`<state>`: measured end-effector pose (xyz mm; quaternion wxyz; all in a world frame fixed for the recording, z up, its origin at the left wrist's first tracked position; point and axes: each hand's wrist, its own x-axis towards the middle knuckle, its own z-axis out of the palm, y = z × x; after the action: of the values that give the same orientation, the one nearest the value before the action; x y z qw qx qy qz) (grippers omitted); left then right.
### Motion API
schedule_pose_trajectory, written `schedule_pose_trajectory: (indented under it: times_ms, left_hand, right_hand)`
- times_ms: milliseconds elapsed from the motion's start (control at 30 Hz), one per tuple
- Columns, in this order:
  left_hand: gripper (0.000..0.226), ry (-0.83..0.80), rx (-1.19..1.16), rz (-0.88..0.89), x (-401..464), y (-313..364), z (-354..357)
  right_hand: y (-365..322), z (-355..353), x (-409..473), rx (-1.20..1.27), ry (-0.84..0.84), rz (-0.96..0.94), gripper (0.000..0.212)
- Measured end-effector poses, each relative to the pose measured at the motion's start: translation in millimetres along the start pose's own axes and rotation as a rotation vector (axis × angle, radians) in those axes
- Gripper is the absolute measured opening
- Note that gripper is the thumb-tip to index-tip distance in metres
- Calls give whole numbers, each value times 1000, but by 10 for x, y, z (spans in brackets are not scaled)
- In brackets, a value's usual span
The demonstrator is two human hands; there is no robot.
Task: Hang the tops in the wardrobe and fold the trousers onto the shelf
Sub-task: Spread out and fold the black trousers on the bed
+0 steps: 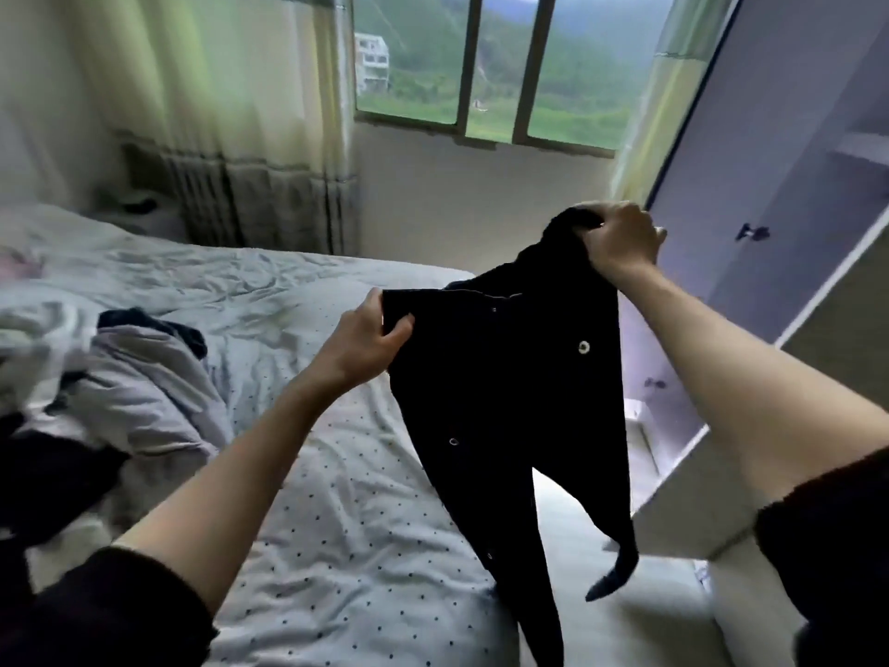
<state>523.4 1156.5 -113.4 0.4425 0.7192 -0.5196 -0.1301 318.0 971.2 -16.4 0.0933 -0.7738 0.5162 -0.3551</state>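
- The person holds a black garment up in the air above the right edge of the bed, between the bed and the open wardrobe
- The left hand pinches the garment's upper left corner, thumb in front of the cloth and fingers curled behind it
- The right hand sits higher and further right, its fingers closed round a bunched handful of the same black cloth
- The garment hangs down from both grips, its top edge sloping up from left hand to right; small metal eyelets or snaps show on its front, and lower down it splits into two hanging parts, the longer one running out of the bottom of the view
- Whether it is a top or trousers cannot be told for certain
- Both forearms are bare, with dark sleeves pushed up near the elbows
- The bed carries a pale sheet with small dark dots, rumpled in places
- A heap of clothes, grey, white and dark, lies on the left side of the bed, well apart from the held garment
- The white wardrobe door stands open on the right, with a small dark knob
- Behind the bed is a window with dark bars, and a pale curtain hangs to its left
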Motion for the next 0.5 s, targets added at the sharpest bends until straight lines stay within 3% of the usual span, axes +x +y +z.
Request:
schedule_pose_trajectory:
  times_ms: [133,233,367,500]
  left_hand:
    - [22,246,124,-230,-435,-877,-839]
    - [26,341,169,-463,-946,-1569,-1263]
    - [37,329,241,-826,-1780,-2507,-1451]
    - [31,326,151,-1014,-2302,-3077,-1372]
  right_hand:
    - [-1193,1293,-283,13,-255,-257,28]
    - [-1835,2221,-736,0,-435,-386,25]
    - [-2302,3338,-1551,-52,-719,-513,24]
    - [-2436,3912,-2045,-35,-807,-582,23]
